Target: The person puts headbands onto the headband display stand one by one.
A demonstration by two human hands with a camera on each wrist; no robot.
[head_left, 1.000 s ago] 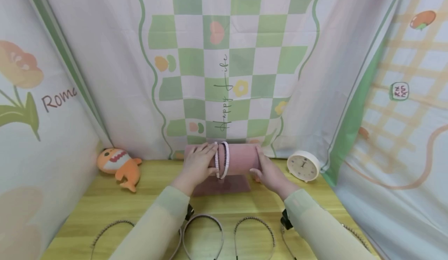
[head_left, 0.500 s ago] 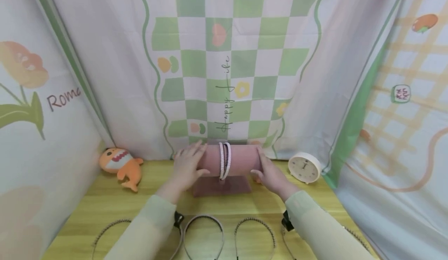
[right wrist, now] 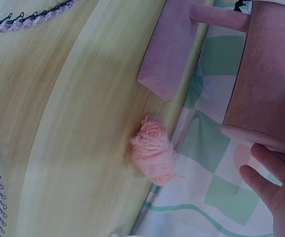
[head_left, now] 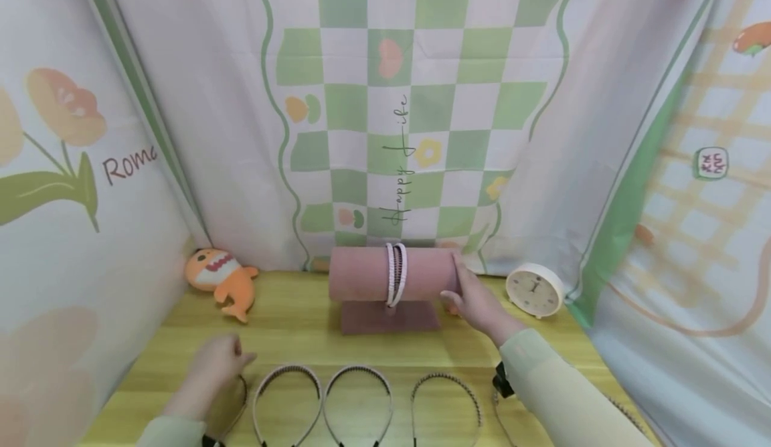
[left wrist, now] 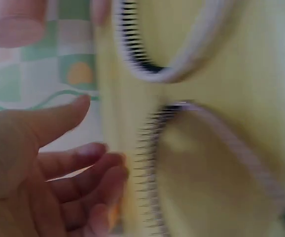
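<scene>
A pink padded roll on a T-shaped stand (head_left: pixel 355 273) stands at the back of the table, with white toothed headbands (head_left: pixel 391 276) looped round its middle. At its right end rests my right hand (head_left: pixel 482 303), fingers extended against the padding; the right wrist view shows these fingers (right wrist: pixel 261 187) at the roll's end. Over the front left of the table, my left hand (head_left: pixel 213 370) is blurred, beside a headband (head_left: pixel 243 397) partly hidden by it. In the left wrist view that hand (left wrist: pixel 29 163) is loosely curled around nothing, near a toothed headband (left wrist: pixel 155 168).
Along the front lie more headbands, among them a white one (head_left: pixel 287 369), another (head_left: pixel 358 369) and a beaded-looking one (head_left: pixel 446 377). An orange shark toy (head_left: pixel 223 280) sits back left, a white clock (head_left: pixel 535 290) back right. Pink yarn (right wrist: pixel 153 150) lies beside the stand.
My left hand has let go of the roll's left side and moved down and left to the front headbands. The headbands on the roll sit closer together. My right hand stays at the roll's end.
</scene>
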